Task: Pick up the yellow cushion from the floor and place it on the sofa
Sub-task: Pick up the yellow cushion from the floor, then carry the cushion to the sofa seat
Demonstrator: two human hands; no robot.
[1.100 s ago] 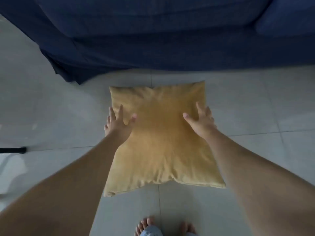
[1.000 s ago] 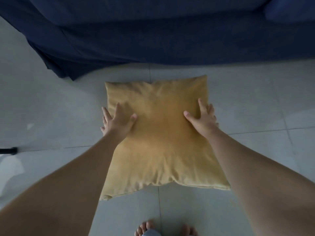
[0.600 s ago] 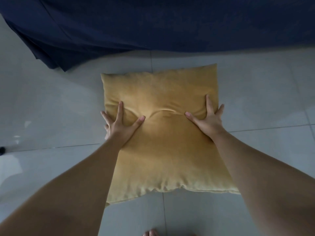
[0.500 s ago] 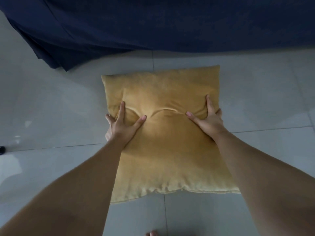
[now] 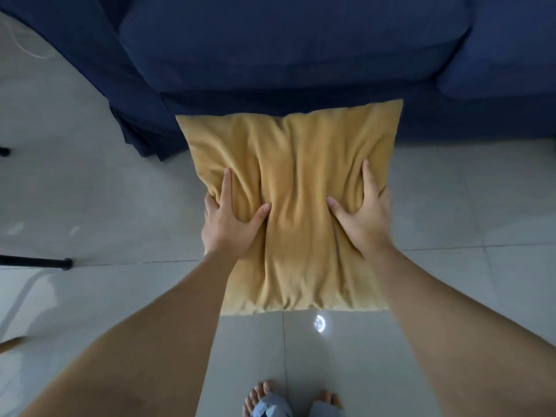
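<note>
The yellow cushion (image 5: 298,188) hangs off the floor between my hands, its fabric creased lengthwise. My left hand (image 5: 230,224) grips its left edge, thumb pressed into the front face. My right hand (image 5: 365,218) grips the right edge the same way. The cushion's top edge overlaps the front of the dark blue sofa (image 5: 285,49), whose seat cushion lies just beyond it.
Pale tiled floor (image 5: 90,191) lies all around. A black stand leg (image 5: 36,261) lies on the floor at the left. My bare feet (image 5: 288,400) stand at the bottom. A second sofa seat cushion (image 5: 517,43) is at the upper right.
Both hands closed on the cushion's sides and lifted it off the floor. It now hangs creased in front of the sofa, and more of the sofa seat is in view.
</note>
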